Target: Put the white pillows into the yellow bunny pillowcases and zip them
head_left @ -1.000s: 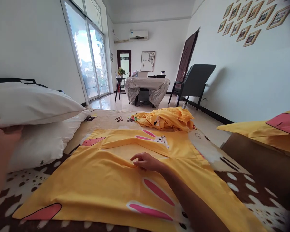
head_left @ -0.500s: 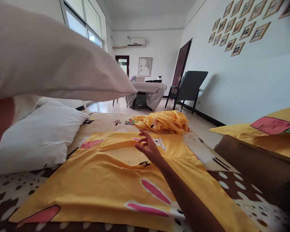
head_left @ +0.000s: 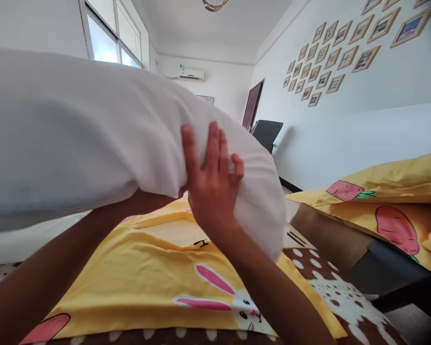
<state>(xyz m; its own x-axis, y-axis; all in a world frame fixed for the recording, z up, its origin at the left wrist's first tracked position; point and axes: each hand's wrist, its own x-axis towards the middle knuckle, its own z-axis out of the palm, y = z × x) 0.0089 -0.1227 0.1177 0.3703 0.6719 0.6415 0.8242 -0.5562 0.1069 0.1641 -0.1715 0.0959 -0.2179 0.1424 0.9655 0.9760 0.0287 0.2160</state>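
A large white pillow (head_left: 75,134) is held up in the air, filling the left and middle of the view. My right hand (head_left: 210,184) presses against its near end with fingers spread on the fabric. My left forearm (head_left: 57,268) runs up under the pillow, and its hand is hidden behind the pillow. Below lies a flat yellow pillowcase (head_left: 154,282) with pink rabbit ears and a carrot print, spread on the brown spotted bedsheet (head_left: 330,287).
A second white pillow (head_left: 17,242) lies low at the left. Yellow-cased pillows (head_left: 388,191) rest on a brown ledge at the right. Behind are a dark chair (head_left: 267,134), a dark door, framed pictures on the right wall and a window at the left.
The white pillow came off the stack at the left and swung across over the yellow pillowcase. My right hand left the pillowcase and rose onto the pillow's end.
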